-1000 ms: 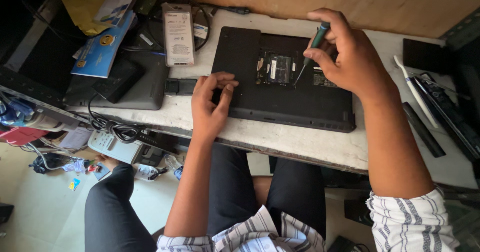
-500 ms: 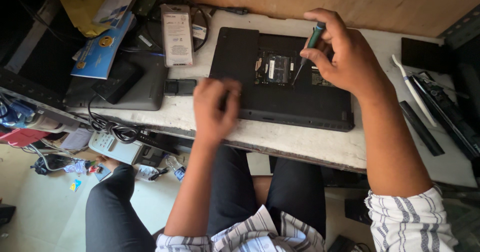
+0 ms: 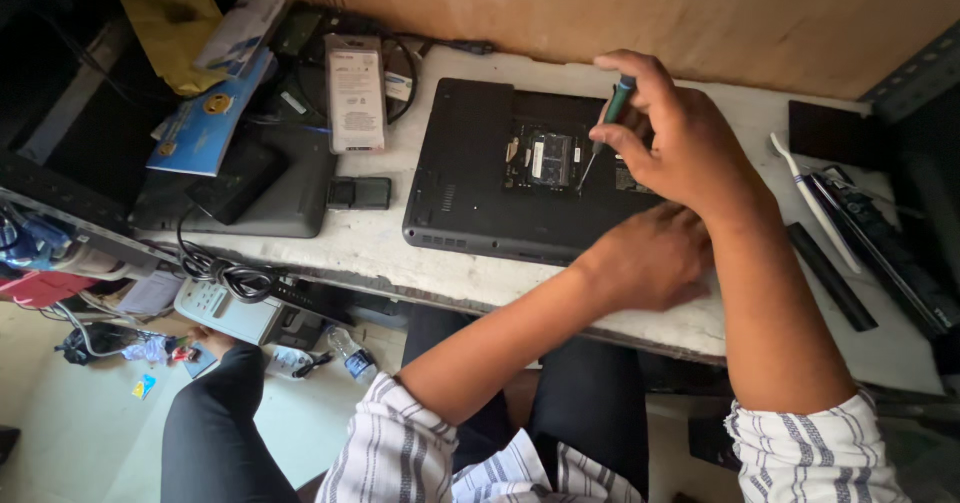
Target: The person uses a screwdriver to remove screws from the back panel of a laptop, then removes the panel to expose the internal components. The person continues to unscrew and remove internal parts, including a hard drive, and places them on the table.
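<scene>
A black laptop (image 3: 470,188) lies upside down on the white bench, its bottom panel off and a memory module (image 3: 547,158) showing in the open bay. My right hand (image 3: 680,138) grips a small green-handled screwdriver (image 3: 612,113), whose tip touches the bay's right edge beside the module. My left hand (image 3: 645,258) rests palm down on the laptop's near right corner, under my right wrist, with nothing seen in it. The fingers are partly hidden behind my right forearm.
At the left are a grey laptop (image 3: 265,198), a black power brick (image 3: 358,193), a long grey battery pack (image 3: 355,93), a blue booklet (image 3: 205,123) and coiled cables (image 3: 225,273). To the right lie a white toothbrush (image 3: 815,203) and black bars (image 3: 830,278). A brown board (image 3: 620,8) backs the bench.
My left hand has moved from the laptop's near left edge across to its near right corner, beneath my right wrist. The right hand stays over the bay with the screwdriver.
</scene>
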